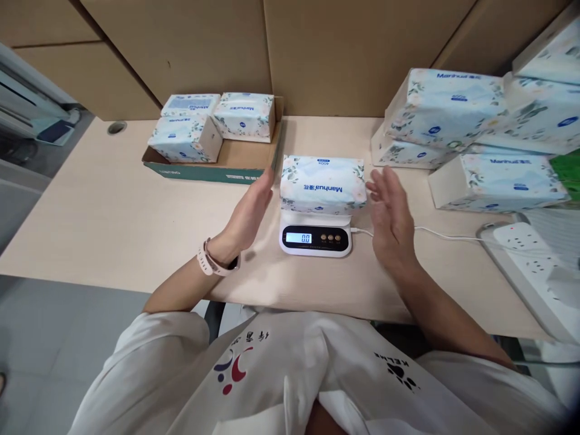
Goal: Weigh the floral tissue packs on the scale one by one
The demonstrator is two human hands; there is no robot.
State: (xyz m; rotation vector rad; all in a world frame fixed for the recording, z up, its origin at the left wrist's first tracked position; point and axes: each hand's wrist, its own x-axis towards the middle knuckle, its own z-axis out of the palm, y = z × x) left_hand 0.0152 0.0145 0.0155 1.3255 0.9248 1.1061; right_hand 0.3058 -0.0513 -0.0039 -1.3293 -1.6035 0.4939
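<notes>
Head view: pale desk [90,211], grey floor [58,344].

Brown panels [326,54] with dark seams stand along the back of a pale wood-toned counter [99,211], which has a round cable hole [116,127] near its far left corner. Grey tiled floor [81,338] shows below at left. Light falls evenly, with soft shadows.

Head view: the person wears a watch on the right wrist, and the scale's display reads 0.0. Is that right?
Not quite: the head view shows the watch on the person's left wrist. The scale's display does read 0.0.
</notes>
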